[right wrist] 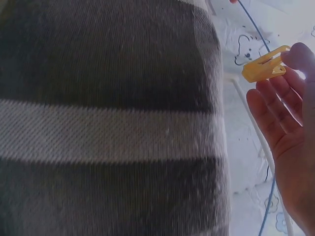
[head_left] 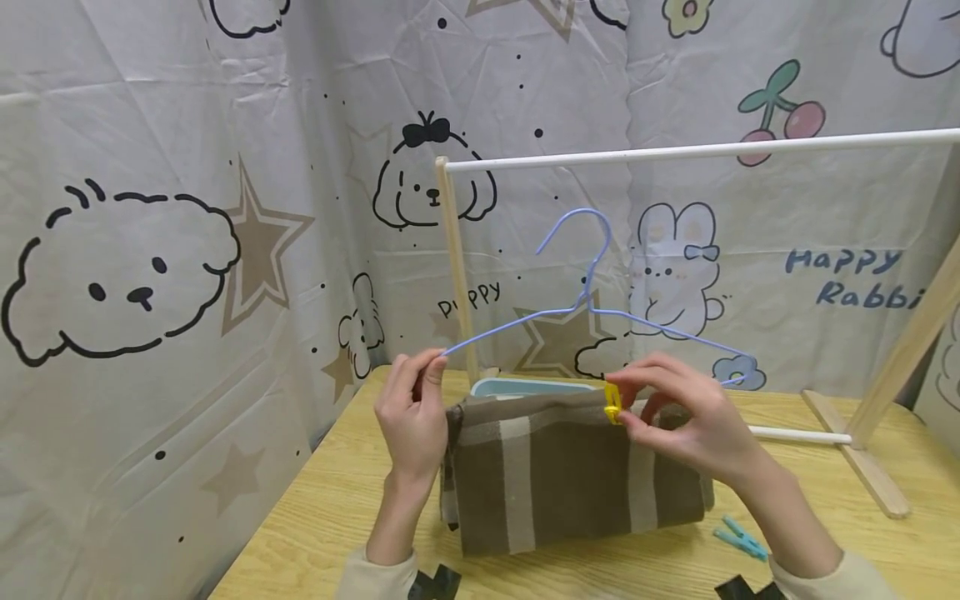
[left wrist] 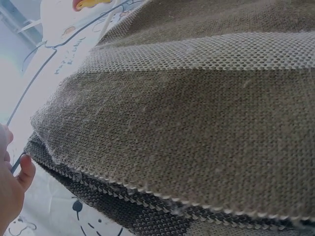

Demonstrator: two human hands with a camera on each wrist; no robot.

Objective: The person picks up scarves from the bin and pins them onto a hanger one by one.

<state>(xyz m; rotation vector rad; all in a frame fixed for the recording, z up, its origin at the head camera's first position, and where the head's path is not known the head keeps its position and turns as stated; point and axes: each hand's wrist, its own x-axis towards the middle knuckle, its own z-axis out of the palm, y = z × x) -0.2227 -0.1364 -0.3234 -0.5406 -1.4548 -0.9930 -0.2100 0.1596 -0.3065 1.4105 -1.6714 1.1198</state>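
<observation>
My left hand pinches the left end of a blue wire hanger, which stands upright with its hook at the top. A brown knitted cloth with pale stripes hangs folded from the lower part of the hanger. Between thumb and fingertips, my right hand pinches a yellow clothespin at the cloth's top edge. In the right wrist view, the clothespin appears beside the fabric; whether it grips the cloth is unclear. Up close, the left wrist view shows the cloth's knit and layered edge.
A rack with a white top rail and wooden posts stands behind the hanger. A light-blue container is partly hidden behind the cloth. Teal clothespins lie on the wooden table at right. A printed curtain surrounds the table.
</observation>
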